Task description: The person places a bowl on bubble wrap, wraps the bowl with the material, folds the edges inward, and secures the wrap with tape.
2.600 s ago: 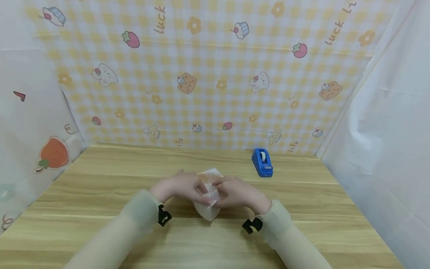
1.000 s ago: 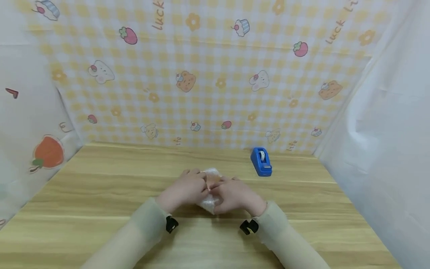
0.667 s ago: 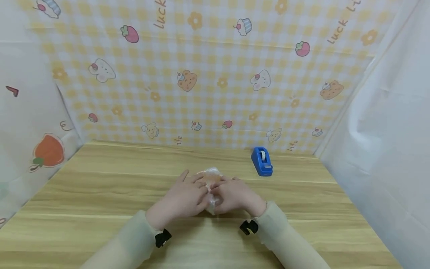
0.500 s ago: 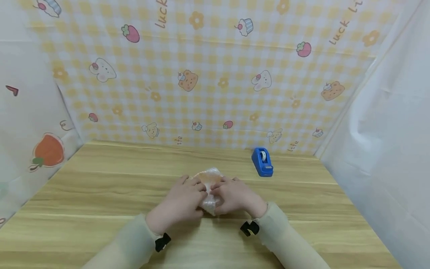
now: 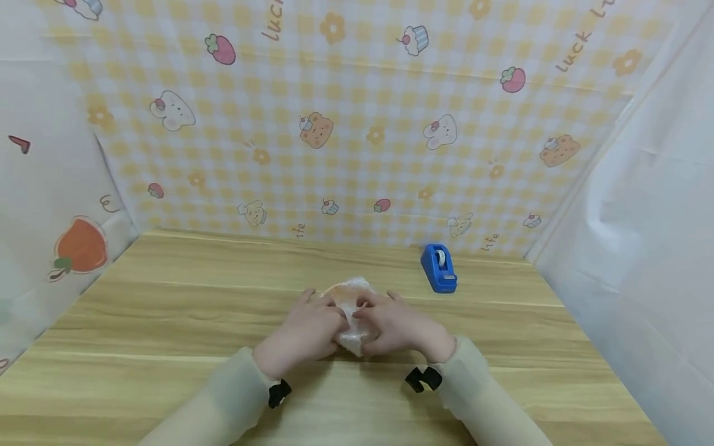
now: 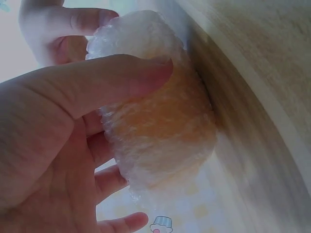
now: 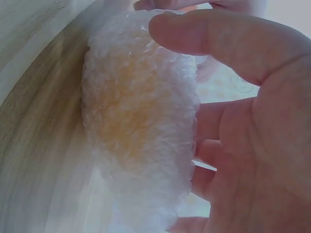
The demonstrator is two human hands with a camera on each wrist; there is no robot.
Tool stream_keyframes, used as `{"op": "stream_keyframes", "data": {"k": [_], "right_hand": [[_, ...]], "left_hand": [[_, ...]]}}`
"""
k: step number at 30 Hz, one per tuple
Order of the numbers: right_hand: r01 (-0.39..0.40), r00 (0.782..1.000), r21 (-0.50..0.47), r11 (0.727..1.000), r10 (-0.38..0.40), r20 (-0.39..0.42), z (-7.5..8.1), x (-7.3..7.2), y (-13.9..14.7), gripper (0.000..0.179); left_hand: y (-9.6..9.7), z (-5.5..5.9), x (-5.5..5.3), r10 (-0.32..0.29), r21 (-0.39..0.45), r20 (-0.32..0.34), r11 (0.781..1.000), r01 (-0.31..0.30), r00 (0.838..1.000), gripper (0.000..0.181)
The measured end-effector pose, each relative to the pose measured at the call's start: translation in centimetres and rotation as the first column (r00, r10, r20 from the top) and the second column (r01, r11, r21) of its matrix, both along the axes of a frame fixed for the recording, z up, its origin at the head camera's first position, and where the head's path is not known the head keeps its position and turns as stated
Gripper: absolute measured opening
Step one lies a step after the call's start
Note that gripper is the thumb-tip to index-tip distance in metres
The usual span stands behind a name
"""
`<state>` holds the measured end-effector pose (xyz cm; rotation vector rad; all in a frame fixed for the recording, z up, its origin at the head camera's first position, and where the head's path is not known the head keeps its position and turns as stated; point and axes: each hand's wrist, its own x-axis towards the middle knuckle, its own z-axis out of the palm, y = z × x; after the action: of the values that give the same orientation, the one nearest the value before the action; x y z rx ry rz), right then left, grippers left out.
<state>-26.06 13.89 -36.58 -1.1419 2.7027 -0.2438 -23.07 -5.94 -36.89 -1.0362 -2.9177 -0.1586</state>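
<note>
A bundle of bubble wrap (image 5: 350,293) with something orange inside rests on the table between my hands. The wrapped thing's kind is blurred by the plastic. My left hand (image 5: 304,331) grips its left side; in the left wrist view the thumb presses the near face of the bubble-wrap bundle (image 6: 155,116) and the other fingers reach over its top. From the opposite side my right hand (image 5: 407,327) holds it, its thumb laid on the wrap (image 7: 131,111) in the right wrist view, with the fingers over the upper side. Both hands nearly meet on top.
Behind and to the right stands a blue tape dispenser (image 5: 439,269) with a roll of tape in it. The wooden table (image 5: 184,297) ends at a yellow checked cloth backdrop (image 5: 357,173), and white cloths hang at both sides.
My left hand loosened, spread its fingers and came back onto the bundle's left side. My right hand stayed on the wrap, shifting slightly. The tape dispenser has stayed in place.
</note>
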Motion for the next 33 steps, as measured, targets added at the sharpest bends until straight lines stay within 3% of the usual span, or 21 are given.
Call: {"op": "stream_keyframes", "data": {"k": [5,8,11,13,17,18,20,24,27,29,33], "right_hand": [[-0.024,1.000,-0.048,0.999,0.025,0.012,0.5,-0.3,0.5,0.050],[-0.027,0.997,-0.105,0.994,0.035,0.069,1.3,-0.7,1.3,0.047],[0.023,0.990,-0.207,0.978,0.007,0.140,2.4,-1.3,2.7,0.043],[0.064,0.991,-0.293,0.954,-0.026,0.132,2.9,-2.1,3.9,0.040],[0.203,0.979,-0.450,0.870,-0.182,0.090,3.0,-4.3,6.9,0.033],[0.254,0.967,-0.477,0.841,-0.237,0.097,2.8,-4.8,7.7,0.032],[0.378,0.921,-0.510,0.772,-0.367,0.128,2.3,-5.7,9.4,0.031],[0.594,0.780,-0.528,0.607,-0.595,0.194,1.0,-7.2,12.0,0.033],[0.674,0.697,-0.532,0.512,-0.679,0.230,-0.1,-8.0,13.3,0.033],[0.705,0.664,-0.525,0.477,-0.704,0.253,-0.7,-8.3,14.0,0.033],[0.738,0.630,-0.505,0.448,-0.725,0.277,-1.6,-8.6,15.2,0.035]], "left_hand": [[0.2,-0.1,-0.1,0.003,-0.016,-0.017,1.000,-0.003,1.000,0.022],[0.2,-0.2,-0.1,0.000,-0.021,-0.025,1.000,-0.001,1.000,0.024],[0.3,-0.4,-0.1,-0.001,-0.018,-0.028,1.000,0.000,1.000,0.025],[0.2,-0.4,-0.1,0.000,-0.014,-0.028,1.000,-0.001,1.000,0.025],[0.2,-0.5,0.1,0.001,-0.010,-0.036,1.000,-0.001,0.999,0.025],[0.2,-0.6,0.1,-0.001,-0.007,-0.035,1.000,0.000,0.999,0.025],[0.3,-0.7,0.1,-0.005,0.001,-0.036,1.000,0.005,0.999,0.024],[0.3,-1.1,0.0,-0.010,0.006,-0.052,1.000,0.010,0.999,0.022],[0.1,-1.1,0.0,-0.009,0.007,-0.062,1.000,0.009,0.998,0.021],[0.1,-1.0,0.0,-0.010,0.011,-0.065,1.000,0.011,0.998,0.020],[0.3,-0.9,0.0,-0.012,0.021,-0.067,1.000,0.014,0.998,0.021]]}}
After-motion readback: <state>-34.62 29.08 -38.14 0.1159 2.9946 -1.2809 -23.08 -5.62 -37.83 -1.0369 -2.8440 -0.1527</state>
